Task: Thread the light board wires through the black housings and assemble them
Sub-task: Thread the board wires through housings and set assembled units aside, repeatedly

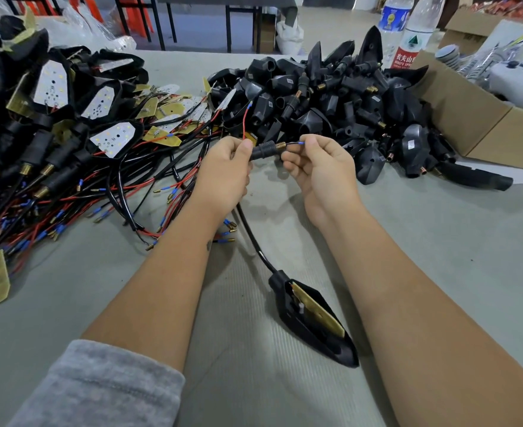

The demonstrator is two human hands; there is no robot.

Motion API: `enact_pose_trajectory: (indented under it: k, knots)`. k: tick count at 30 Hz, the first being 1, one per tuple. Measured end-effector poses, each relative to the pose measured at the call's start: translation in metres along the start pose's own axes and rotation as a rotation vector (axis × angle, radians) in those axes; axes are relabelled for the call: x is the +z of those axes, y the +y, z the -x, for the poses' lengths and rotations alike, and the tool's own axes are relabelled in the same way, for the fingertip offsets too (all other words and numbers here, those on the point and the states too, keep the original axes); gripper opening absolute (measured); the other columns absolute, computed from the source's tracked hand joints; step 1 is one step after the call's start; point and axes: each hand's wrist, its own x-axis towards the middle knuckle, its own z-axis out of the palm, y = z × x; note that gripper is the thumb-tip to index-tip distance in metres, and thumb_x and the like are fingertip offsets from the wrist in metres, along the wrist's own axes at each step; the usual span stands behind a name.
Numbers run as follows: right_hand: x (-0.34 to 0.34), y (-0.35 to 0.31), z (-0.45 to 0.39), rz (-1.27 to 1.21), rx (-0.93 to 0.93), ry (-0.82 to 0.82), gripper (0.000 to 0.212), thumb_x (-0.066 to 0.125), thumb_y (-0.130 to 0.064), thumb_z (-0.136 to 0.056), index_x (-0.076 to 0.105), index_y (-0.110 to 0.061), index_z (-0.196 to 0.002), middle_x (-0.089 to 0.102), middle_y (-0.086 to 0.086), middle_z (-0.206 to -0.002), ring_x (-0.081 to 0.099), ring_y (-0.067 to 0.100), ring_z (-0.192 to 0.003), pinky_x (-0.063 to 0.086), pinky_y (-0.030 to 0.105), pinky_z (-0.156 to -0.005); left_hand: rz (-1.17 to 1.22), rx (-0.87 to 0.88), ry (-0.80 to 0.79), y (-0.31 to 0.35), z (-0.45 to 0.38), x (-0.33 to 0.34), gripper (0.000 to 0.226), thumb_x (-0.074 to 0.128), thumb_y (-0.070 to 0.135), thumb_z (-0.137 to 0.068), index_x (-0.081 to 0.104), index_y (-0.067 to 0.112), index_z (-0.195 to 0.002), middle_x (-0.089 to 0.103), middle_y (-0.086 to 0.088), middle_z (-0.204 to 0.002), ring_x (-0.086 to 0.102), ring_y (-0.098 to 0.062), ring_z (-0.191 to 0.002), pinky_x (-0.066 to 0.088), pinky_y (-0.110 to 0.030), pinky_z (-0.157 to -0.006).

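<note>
Nearest me, my grey fleecy sleeve [100,386] covers my left forearm. Just beyond it, between my forearms on the ribbed grey table [439,241], lies a black plastic housing [312,325], pointed like a leaf, with a dull yellow light board [318,309] seated inside it. A smooth black cable [254,238] runs from its narrow neck away from me and up under my left hand [223,171].

That hand curls around a black rubbery sleeve [261,151] with a brass threaded tip [280,145], pinching it with the thumb; a thin red wire [245,123] rises from the same grip. My right hand [318,167], just right of the sleeve, pinches a thin black wire with a blue-capped end [298,143] that comes out of the brass tip.

Left of the sleeve sprawls a tangle of red and black wires [84,195], white and yellow boards and finished pieces. Beyond it, a heap of matte black housings [346,97]. Right of that heap sits a brown cardboard box [482,124], with two clear plastic bottles [414,29] behind.
</note>
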Motion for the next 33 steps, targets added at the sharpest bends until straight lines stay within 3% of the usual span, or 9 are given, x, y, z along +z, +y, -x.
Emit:
enact_pose_trajectory:
  k: [4,8,12,15,18,21,24,29,33]
  knots:
    - [0.004,-0.001,0.004,-0.071,0.074,-0.104,0.012,0.051,-0.005,-0.098,0.058,-0.007,-0.088,0.064,0.008,-0.073,0.063,0.014,-0.059,0.054,0.022,-0.059,0.031,-0.015,0.046,0.000,-0.001,0.000,0.026,0.032,0.025,-0.107,0.045,0.021,-0.085,0.032,0.006,-0.061,0.026,-0.002,-0.039,0.023,-0.019,-0.040]
    - [0.005,0.000,0.006,-0.094,0.142,-0.197,0.010,0.056,-0.003,-0.096,0.063,-0.011,-0.098,0.064,0.003,-0.073,0.062,0.012,-0.063,0.055,0.020,-0.064,0.038,-0.010,0.032,0.001,0.000,0.001,0.027,0.031,0.025,-0.107,0.045,0.021,-0.085,0.033,0.006,-0.061,0.026,-0.002,-0.038,0.023,-0.018,-0.039]
    - [0.007,0.006,0.008,0.020,0.065,-0.238,0.018,0.053,-0.006,-0.098,0.067,-0.016,-0.105,0.062,0.001,-0.080,0.061,0.011,-0.069,0.054,0.020,-0.071,0.020,0.012,0.014,0.001,0.001,0.002,0.027,0.032,0.023,-0.106,0.046,0.021,-0.083,0.034,0.007,-0.058,0.027,-0.003,-0.038,0.024,-0.017,-0.039]
    - [0.008,0.009,0.008,0.029,0.020,-0.186,0.021,0.049,-0.006,-0.101,0.067,-0.016,-0.105,0.066,-0.001,-0.083,0.062,0.010,-0.069,0.055,0.021,-0.072,-0.029,0.036,0.003,0.000,0.002,0.002,0.024,0.038,0.024,-0.104,0.050,0.022,-0.084,0.044,0.005,-0.060,0.035,-0.006,-0.045,0.030,-0.021,-0.044]
    - [0.007,0.010,0.006,0.028,0.011,-0.132,0.021,0.048,-0.007,-0.101,0.067,-0.014,-0.106,0.068,-0.003,-0.078,0.061,0.009,-0.067,0.054,0.021,-0.070,-0.034,0.046,0.072,0.001,0.002,0.004,0.023,0.045,0.019,-0.102,0.060,0.023,-0.085,0.057,0.004,-0.075,0.051,-0.007,-0.063,0.046,-0.023,-0.057]
    - [0.006,0.009,0.003,0.037,0.011,-0.095,0.021,0.047,-0.007,-0.102,0.068,-0.013,-0.103,0.067,-0.005,-0.071,0.060,0.010,-0.064,0.054,0.020,-0.067,0.258,-0.040,0.117,0.007,0.000,-0.001,0.024,0.048,0.009,-0.099,0.064,0.023,-0.087,0.069,0.006,-0.083,0.063,-0.005,-0.077,0.053,-0.026,-0.076]
    - [0.003,0.009,0.001,0.047,0.008,-0.074,0.022,0.047,-0.006,-0.102,0.068,-0.012,-0.102,0.065,0.002,-0.075,0.058,0.011,-0.063,0.052,0.020,-0.065,0.624,-0.080,0.064,0.009,-0.001,-0.010,0.017,0.045,0.013,-0.102,0.060,0.020,-0.098,0.071,0.001,-0.075,0.069,-0.014,-0.077,0.056,-0.027,-0.072]
    - [0.002,0.011,0.000,0.085,-0.007,-0.073,0.023,0.048,-0.005,-0.101,0.069,-0.012,-0.098,0.066,0.004,-0.077,0.059,0.011,-0.062,0.053,0.021,-0.066,0.689,-0.009,0.052,0.008,0.000,-0.011,0.025,0.039,0.037,-0.105,0.062,0.028,-0.106,0.055,0.006,-0.065,0.060,-0.009,-0.065,0.051,-0.026,-0.068]
    - [0.002,0.012,-0.002,0.076,0.000,-0.048,0.023,0.047,-0.004,-0.101,0.069,-0.010,-0.098,0.066,0.005,-0.079,0.059,0.012,-0.064,0.052,0.021,-0.066,0.698,0.008,0.110,0.007,-0.001,-0.013,0.023,0.044,0.032,-0.104,0.065,0.024,-0.099,0.054,0.008,-0.063,0.055,-0.007,-0.059,0.042,-0.020,-0.055]
